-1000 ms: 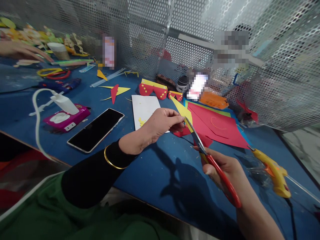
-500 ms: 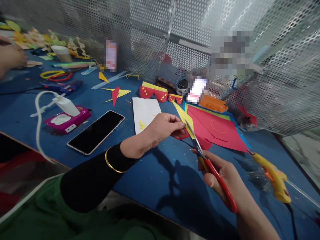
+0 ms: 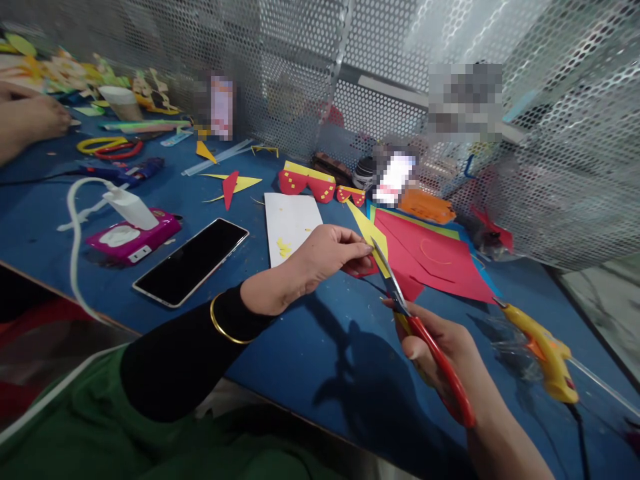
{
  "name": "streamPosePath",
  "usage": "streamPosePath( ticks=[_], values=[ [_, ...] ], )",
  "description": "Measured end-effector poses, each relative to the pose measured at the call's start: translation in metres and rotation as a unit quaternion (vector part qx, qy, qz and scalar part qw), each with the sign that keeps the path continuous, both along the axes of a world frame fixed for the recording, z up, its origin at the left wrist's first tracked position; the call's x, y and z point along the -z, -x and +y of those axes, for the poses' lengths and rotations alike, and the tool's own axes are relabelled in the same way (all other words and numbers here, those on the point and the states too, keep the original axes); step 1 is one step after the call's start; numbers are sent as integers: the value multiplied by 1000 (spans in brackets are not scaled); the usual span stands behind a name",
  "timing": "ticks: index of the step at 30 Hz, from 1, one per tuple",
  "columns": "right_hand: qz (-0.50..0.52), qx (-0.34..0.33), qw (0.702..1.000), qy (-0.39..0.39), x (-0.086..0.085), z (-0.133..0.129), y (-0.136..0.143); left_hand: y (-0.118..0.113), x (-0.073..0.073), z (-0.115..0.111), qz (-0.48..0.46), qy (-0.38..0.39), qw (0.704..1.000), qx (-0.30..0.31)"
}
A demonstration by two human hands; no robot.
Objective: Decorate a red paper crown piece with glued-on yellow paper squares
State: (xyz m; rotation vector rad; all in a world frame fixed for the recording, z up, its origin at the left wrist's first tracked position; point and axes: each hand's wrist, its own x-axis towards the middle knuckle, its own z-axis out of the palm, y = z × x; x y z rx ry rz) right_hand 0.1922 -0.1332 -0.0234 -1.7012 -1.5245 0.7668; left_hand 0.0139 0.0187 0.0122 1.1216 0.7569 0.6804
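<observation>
Between thumb and fingers, my left hand (image 3: 333, 252) pinches a pointed piece of yellow paper (image 3: 364, 223). My right hand (image 3: 445, 350) grips red-handled scissors (image 3: 440, 360), whose blades lie at the lower part of that yellow paper. Behind the blades, red paper sheets (image 3: 425, 250) rest on the blue table over blue and yellow-green ones. Left of my left hand is a white sheet (image 3: 290, 217) bearing small yellow scraps (image 3: 283, 248). Red paper glasses shapes with yellow squares, one large (image 3: 306, 183) and one small (image 3: 351, 195), stand beyond.
A dark-screened phone (image 3: 193, 261) and a purple power socket (image 3: 135, 237) with a white plug lie left. A yellow glue gun (image 3: 543, 353) lies right, a blue one (image 3: 120, 170) far left. Another person's hand (image 3: 33, 120) is at the left edge. Perforated metal panels (image 3: 300, 87) stand behind.
The scissors and the yellow paper have barely moved. At the far left, the other person's hand has shifted rightward into view.
</observation>
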Motion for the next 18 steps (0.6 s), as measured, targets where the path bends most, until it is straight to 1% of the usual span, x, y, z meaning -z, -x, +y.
streamPosePath(
  ticks=[2,8,13,18],
  values=[
    [-4,5,1000,3,-1,0,1,0,-1,0,-3,0,1000,-4],
    [-8,2,999,39,-14,-1,5,1,0,0,-2,0,1000,0],
    [-7,3,1000,24,-11,0,2,2,1,4,-2,0,1000,6],
    [-6,-1,1000,29,-13,1,2,3,0,7,11,-28,999,-18]
  ],
)
